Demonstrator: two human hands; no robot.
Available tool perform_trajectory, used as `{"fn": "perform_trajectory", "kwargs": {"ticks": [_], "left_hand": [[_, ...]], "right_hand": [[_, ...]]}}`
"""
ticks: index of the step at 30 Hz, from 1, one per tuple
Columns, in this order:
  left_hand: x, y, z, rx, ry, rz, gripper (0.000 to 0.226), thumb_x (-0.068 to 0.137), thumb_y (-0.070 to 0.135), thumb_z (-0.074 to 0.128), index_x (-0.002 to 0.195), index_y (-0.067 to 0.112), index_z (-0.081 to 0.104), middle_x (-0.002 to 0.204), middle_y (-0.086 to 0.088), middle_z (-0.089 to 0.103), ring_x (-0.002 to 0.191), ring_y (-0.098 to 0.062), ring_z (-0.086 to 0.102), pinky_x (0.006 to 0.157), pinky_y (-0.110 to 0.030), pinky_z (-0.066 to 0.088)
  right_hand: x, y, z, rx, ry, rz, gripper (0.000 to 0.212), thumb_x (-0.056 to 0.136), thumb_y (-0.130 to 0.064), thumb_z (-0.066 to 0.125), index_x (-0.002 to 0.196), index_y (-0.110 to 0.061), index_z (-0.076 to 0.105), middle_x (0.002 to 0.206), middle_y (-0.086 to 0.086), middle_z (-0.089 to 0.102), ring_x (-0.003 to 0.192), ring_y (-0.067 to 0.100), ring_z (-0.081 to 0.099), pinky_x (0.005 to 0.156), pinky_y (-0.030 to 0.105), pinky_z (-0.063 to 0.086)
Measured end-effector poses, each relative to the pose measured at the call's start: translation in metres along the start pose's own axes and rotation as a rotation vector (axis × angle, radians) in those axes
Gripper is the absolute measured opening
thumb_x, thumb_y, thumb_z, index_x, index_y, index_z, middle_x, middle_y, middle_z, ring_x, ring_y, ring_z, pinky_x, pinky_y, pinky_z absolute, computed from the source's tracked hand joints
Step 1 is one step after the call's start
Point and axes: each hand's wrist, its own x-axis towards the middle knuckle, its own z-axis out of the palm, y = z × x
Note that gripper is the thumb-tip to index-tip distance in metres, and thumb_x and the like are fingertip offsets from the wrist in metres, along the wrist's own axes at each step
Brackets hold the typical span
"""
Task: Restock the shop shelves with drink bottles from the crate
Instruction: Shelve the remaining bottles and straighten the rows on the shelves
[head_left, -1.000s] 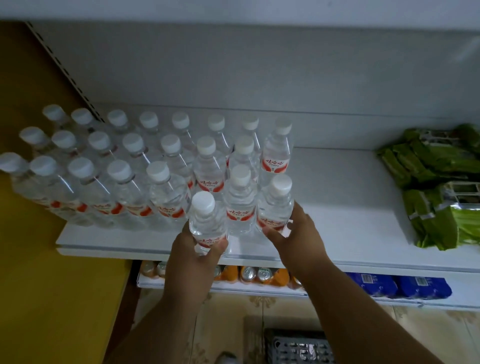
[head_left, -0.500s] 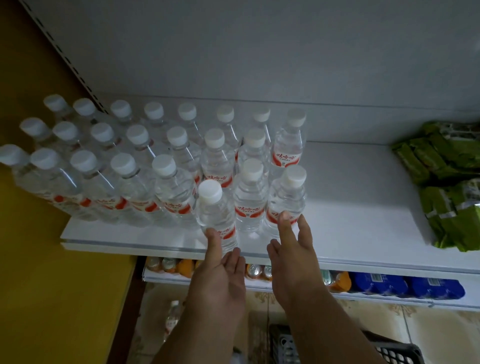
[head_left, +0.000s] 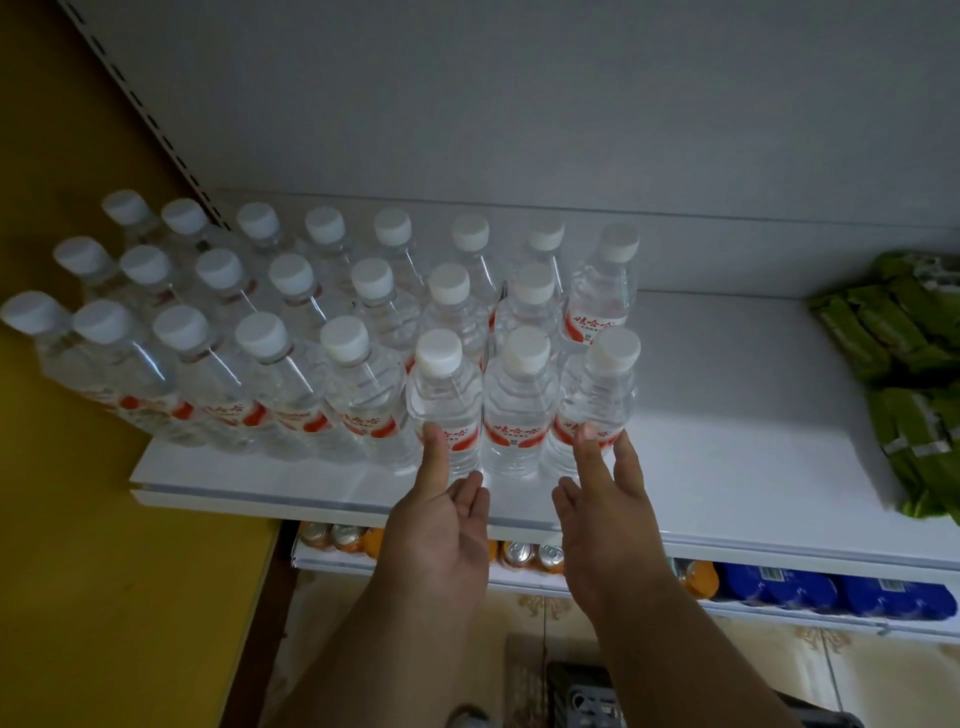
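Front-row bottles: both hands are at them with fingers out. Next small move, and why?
Probably draw both hands back and down to the crate for more. The left hand and right hand only touch the two front-row bottles with straight fingers, both stand upright in line, and the white shelf lies bare to their right.

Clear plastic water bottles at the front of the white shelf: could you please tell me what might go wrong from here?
1. The left hand and right hand touch two front clear plastic water bottles with straight fingers only; a hard nudge might topple one into the tightly packed rows behind.
2. The front row stands near the edge of the white shelf, so a bottle tipping forward could fall to the tiled floor.
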Motion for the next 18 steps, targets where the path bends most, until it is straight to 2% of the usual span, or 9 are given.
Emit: {"fn": "perform_trajectory", "kwargs": {"ticks": [3, 7, 10, 12, 14, 16, 18], "left_hand": [[0.003, 0.002, 0.002, 0.014, -0.011, 0.006, 0.115, 0.058, 0.055, 0.076, 0.154, 0.009, 0.034, 0.154, -0.017, 0.045, 0.142, -0.03, 0.045, 0.119, -0.045, 0.033], [0.005, 0.004, 0.003, 0.017, -0.007, 0.009, 0.115, 0.059, 0.054, 0.076, 0.155, 0.008, 0.032, 0.155, -0.018, 0.044, 0.142, -0.03, 0.046, 0.119, -0.044, 0.033], [0.002, 0.002, 0.0, 0.017, -0.016, 0.005, 0.11, 0.062, 0.054, 0.074, 0.153, 0.008, 0.034, 0.156, -0.016, 0.044, 0.142, -0.029, 0.046, 0.117, -0.043, 0.034], [0.0, -0.002, -0.002, 0.019, 0.015, -0.002, 0.106, 0.069, 0.054, 0.072, 0.154, 0.006, 0.032, 0.155, -0.017, 0.044, 0.14, -0.029, 0.047, 0.116, -0.042, 0.036], [-0.003, -0.012, -0.002, 0.06, 0.065, -0.014, 0.089, 0.084, 0.053, 0.067, 0.151, 0.003, 0.037, 0.149, -0.018, 0.05, 0.133, -0.029, 0.054, 0.113, -0.041, 0.039], [-0.008, -0.026, 0.0, 0.115, 0.07, -0.041, 0.067, 0.095, 0.044, 0.061, 0.145, 0.002, 0.046, 0.14, -0.018, 0.058, 0.117, -0.026, 0.062, 0.105, -0.04, 0.044], [-0.012, -0.041, 0.005, 0.153, 0.029, -0.083, 0.053, 0.1, 0.036, 0.058, 0.141, 0.003, 0.05, 0.129, -0.014, 0.064, 0.104, -0.021, 0.065, 0.099, -0.039, 0.046]], "right_hand": [[0.005, 0.0, 0.0, 0.008, -0.028, 0.007, 0.048, 0.098, -0.033, 0.061, 0.144, -0.033, 0.047, 0.115, -0.017, 0.064, 0.093, 0.0, 0.065, 0.085, 0.032, 0.048], [0.01, -0.004, 0.002, 0.028, -0.044, 0.012, 0.05, 0.099, -0.032, 0.059, 0.147, -0.029, 0.043, 0.125, -0.01, 0.059, 0.103, 0.005, 0.061, 0.094, 0.033, 0.047], [0.013, -0.008, 0.004, 0.032, -0.032, 0.016, 0.043, 0.097, -0.036, 0.062, 0.138, -0.034, 0.049, 0.115, -0.015, 0.062, 0.101, 0.003, 0.062, 0.093, 0.034, 0.049], [0.016, -0.011, 0.004, 0.024, -0.027, 0.028, 0.047, 0.095, -0.039, 0.063, 0.14, -0.032, 0.048, 0.12, -0.01, 0.062, 0.108, 0.009, 0.063, 0.096, 0.036, 0.049], [0.019, -0.016, 0.003, 0.004, -0.036, 0.038, 0.053, 0.096, -0.039, 0.063, 0.144, -0.027, 0.046, 0.136, 0.002, 0.059, 0.117, 0.019, 0.059, 0.104, 0.041, 0.045], [0.023, -0.021, 0.003, -0.007, -0.035, 0.046, 0.052, 0.096, -0.038, 0.063, 0.144, -0.024, 0.047, 0.142, 0.011, 0.056, 0.109, 0.018, 0.056, 0.097, 0.039, 0.044], [0.026, -0.023, 0.002, -0.051, -0.025, 0.089, 0.052, 0.094, -0.047, 0.064, 0.14, -0.032, 0.047, 0.132, 0.01, 0.062, 0.105, 0.014, 0.059, 0.087, 0.035, 0.049]]}}
